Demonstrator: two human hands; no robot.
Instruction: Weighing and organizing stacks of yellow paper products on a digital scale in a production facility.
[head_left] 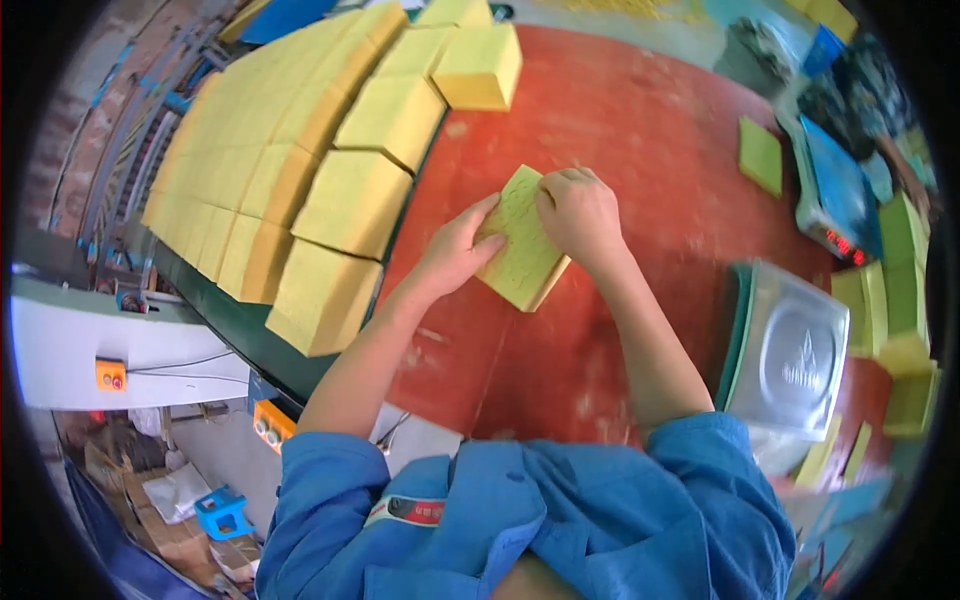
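Observation:
A yellow rectangular slab (525, 268) with a rough, marked top lies at an angle over the red table, between my hands. At its left edge is my left hand (452, 252), closed on the slab with the thumb on top; the other fingertips are partly hidden. My right hand (583, 212) is curled over the slab's far right edge, its fingers bent inward. Whether those fingers pinch a part of the slab or only press on it is hard to see. To the left, thick yellow blocks (355, 203) stand packed in rows on a dark green surface.
The red table (610, 120) stretches ahead. At right are a clear plastic container (793, 350), a blue-topped scale (838, 185) with a red display, and a loose yellow slab (760, 157). Another person's hand (912, 190) is near more yellow blocks (902, 235). Orange switch boxes (272, 424) sit lower left.

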